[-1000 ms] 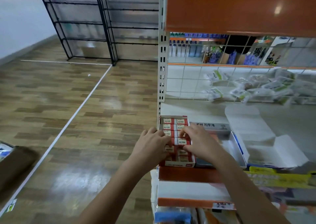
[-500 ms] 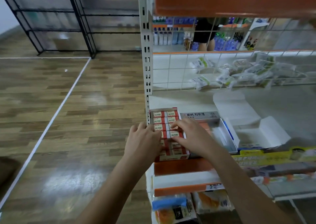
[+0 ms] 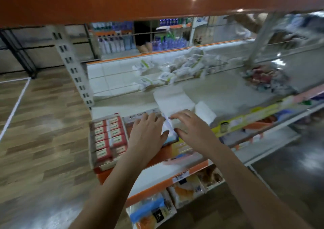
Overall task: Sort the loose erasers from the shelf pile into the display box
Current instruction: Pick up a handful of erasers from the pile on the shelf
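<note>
Both forearms reached up from the lower frame. The left hand (image 3: 146,134) and right hand (image 3: 192,129) hovered, fingers spread, holding nothing, over the open display box (image 3: 168,136) at centre; red erasers (image 3: 109,136) sat boxed just left.

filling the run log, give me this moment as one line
stage: filled eraser box set at shelf end | left hand: open over second box | right hand: open, beside it | loose erasers: piled far right
</note>
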### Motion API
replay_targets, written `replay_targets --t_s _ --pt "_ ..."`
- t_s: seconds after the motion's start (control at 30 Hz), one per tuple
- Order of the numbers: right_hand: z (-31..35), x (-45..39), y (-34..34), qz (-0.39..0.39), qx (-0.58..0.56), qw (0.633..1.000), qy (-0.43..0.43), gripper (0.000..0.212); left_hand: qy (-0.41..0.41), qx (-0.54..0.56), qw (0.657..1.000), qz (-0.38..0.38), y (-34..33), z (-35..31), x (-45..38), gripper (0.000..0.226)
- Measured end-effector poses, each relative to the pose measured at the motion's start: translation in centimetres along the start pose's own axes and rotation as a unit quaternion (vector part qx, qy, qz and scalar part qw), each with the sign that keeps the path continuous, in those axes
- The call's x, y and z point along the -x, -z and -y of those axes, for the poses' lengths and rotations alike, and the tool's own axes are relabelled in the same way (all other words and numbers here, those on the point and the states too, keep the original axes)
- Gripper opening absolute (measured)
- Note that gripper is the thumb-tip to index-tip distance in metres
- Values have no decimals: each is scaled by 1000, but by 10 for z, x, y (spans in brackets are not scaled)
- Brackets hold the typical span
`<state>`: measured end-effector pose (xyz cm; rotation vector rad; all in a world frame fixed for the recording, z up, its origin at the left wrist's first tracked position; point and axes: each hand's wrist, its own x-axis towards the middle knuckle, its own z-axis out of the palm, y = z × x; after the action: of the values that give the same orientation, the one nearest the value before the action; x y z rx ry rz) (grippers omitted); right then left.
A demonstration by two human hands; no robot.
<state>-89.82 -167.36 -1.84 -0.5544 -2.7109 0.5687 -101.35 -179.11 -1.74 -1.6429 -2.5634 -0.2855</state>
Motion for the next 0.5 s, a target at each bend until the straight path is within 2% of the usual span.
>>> replay_targets --t_s 0.13,0.37,0.5 --pt "-59 40 38 -30 35 998 -37 32 -55 1 998 -1 -18 -63 -24 42" --pt "-173 130 110 -43 117 984 -124 36 -135 -56 988 51 -60 -206 -67 44" --pt "-229 168 139 -13 143 971 -191 42 -150 -40 985 70 -80 -269 -91 44"
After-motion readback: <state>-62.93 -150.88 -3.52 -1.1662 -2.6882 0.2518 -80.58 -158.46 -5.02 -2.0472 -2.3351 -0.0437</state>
